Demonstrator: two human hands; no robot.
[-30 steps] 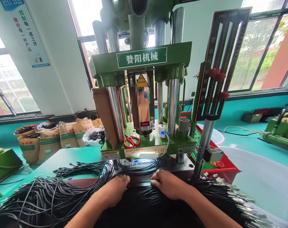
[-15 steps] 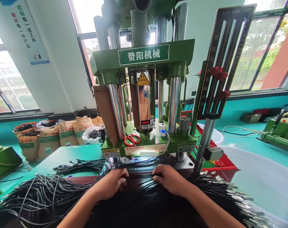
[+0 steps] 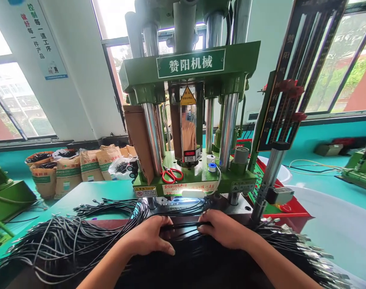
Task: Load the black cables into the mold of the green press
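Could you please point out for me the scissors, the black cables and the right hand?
Scissors [image 3: 172, 175]: head view, on the red handles.
Black cables [image 3: 62, 237]: head view, on the bent lengths in the pile at the left.
Right hand [image 3: 225, 230]: head view, on the back of the hand.

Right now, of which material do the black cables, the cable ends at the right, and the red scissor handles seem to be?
Black cables: probably rubber or plastic jackets, slightly glossy; they show pale highlights along soft bends. Cable ends: likely metal, silvery and bright, though some could be pale plastic. Red scissor handles: apparently plastic or plastic-coated, smooth, evenly coloured.
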